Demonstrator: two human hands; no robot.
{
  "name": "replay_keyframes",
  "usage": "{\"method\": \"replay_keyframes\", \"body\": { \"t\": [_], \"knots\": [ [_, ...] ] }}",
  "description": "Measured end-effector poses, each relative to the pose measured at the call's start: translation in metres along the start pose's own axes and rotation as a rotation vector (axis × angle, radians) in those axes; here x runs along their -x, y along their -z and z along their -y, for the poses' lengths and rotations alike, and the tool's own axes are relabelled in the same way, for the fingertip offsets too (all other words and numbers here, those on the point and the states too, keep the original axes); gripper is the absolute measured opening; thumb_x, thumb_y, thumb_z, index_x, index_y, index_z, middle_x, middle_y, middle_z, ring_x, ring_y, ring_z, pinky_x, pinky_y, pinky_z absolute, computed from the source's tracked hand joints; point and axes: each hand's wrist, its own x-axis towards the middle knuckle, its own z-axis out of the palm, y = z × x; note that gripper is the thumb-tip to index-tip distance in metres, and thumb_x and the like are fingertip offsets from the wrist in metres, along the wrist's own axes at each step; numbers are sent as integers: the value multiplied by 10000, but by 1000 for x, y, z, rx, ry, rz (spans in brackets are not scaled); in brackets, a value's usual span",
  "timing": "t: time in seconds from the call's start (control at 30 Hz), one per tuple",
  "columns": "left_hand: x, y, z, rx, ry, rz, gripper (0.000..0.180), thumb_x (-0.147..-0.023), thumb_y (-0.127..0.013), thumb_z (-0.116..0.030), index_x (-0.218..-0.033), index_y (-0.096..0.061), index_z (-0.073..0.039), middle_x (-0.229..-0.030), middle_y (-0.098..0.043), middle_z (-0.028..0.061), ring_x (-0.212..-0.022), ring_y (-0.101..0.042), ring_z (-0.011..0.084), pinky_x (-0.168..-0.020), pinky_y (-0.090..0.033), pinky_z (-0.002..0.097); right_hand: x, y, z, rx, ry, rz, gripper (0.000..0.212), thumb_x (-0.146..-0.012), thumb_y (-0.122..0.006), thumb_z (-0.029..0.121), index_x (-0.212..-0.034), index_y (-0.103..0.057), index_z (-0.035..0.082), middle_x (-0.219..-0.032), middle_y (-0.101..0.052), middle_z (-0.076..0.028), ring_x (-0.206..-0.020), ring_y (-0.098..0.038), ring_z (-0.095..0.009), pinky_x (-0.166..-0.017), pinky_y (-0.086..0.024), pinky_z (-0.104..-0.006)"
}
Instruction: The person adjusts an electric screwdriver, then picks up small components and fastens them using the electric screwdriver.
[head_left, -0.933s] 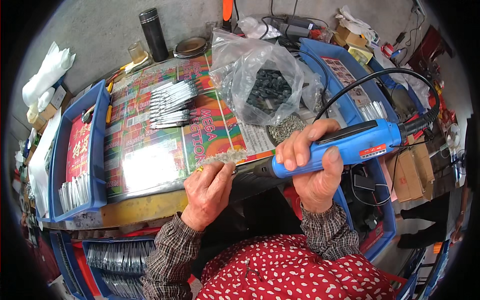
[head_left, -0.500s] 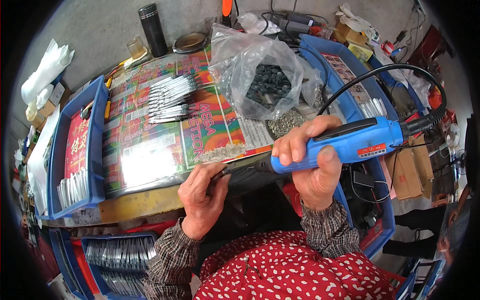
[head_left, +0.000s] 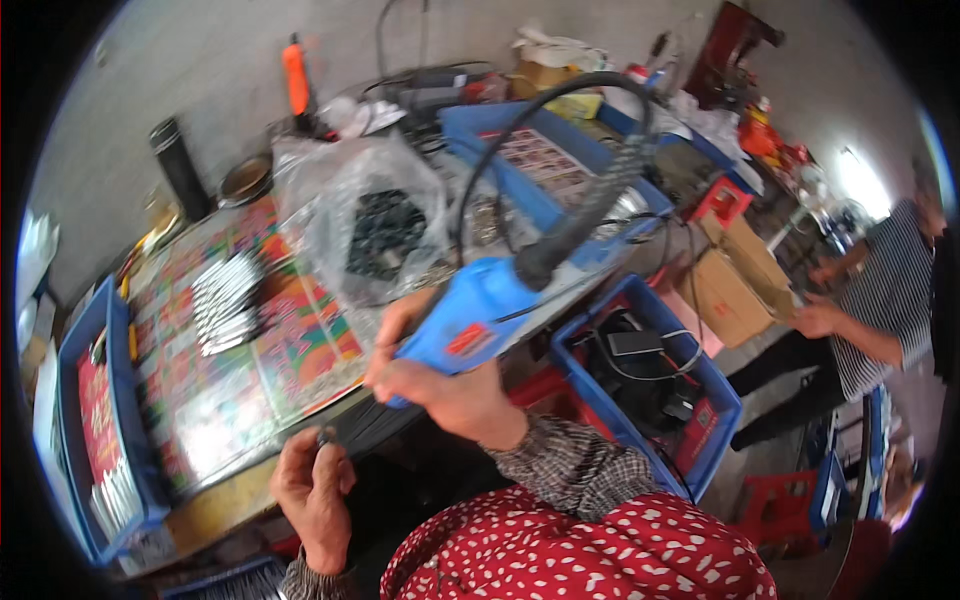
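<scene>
My right hand [head_left: 450, 395] is wrapped round a blue electric screwdriver [head_left: 470, 305]. From its rear end a thick black cable loops up and back; the tool's tip is hidden. To the left and lower, beyond the table's front edge, my left hand [head_left: 315, 495] pinches a small dark piece [head_left: 326, 436], blurred and mostly covered by the fingers. On the table, a clear plastic bag [head_left: 305, 225] lies open with many small dark parts [head_left: 390, 235] in it. Left of the bag lies a bundle of slim silvery pieces [head_left: 228, 300].
A blue tray [head_left: 143, 400] with silvery pieces stands on the left. Blue bins [head_left: 560, 215] line the back right, and another blue bin [head_left: 715, 425] holds black cables. Behind it is an open cardboard box [head_left: 735, 300]. Farther right stands a person in a striped shirt [head_left: 875, 310].
The view has swung to the right, bringing the other person further in. The screwdriver now tilts down toward the left, in the right hand. The left hand still pinches the small piece.
</scene>
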Motion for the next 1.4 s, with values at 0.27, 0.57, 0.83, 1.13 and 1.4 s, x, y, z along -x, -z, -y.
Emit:
{"method": "replay_keyframes", "body": {
  "t": [0.27,0.57,0.83,1.13,1.4],
  "knots": [
    [2,-6,4,52,-25,3,144,-892,-557,-114,-975,-540,4,-718,-529,31,-481,-442,58,-410,-341,185,4,3,1,-24,-62,20,288,-751,-685,-3,-968,-501,38,-827,-556,-17,-703,-551,-66,-598,-450,-209],
    [4,-12,7,15,-35,71,85,-910,-515,-117,-919,-535,-34,-720,-494,10,-466,-376,33,-387,-274,172,5,-1,-3,9,51,-8,199,-774,-690,56,-907,-543,44,-748,-542,46,-678,-488,-16,-622,-421,-217],
    [7,-10,14,11,-31,38,126,-903,-526,-130,-969,-544,-24,-744,-506,18,-467,-375,28,-390,-270,161,8,2,-15,-44,-27,-38,251,-747,-727,77,-926,-552,57,-762,-483,65,-709,-452,-15,-613,-411,-205],
    [23,-30,-17,-10,241,-50,74,-905,-509,-103,-920,-534,-35,-712,-509,7,-577,-436,76,-504,-357,194,6,3,-10,-115,-90,61,303,-764,-702,38,-986,-496,47,-777,-507,30,-704,-491,-48,-630,-435,-232],
    [28,-13,-1,68,302,-126,278,-883,-569,-141,-1128,-503,-27,-814,-550,50,-687,-507,123,-558,-410,239,7,4,-11,18,-147,98,234,-749,-726,69,-901,-550,41,-784,-520,46,-712,-474,-21,-606,-424,-212]
  ]
}}
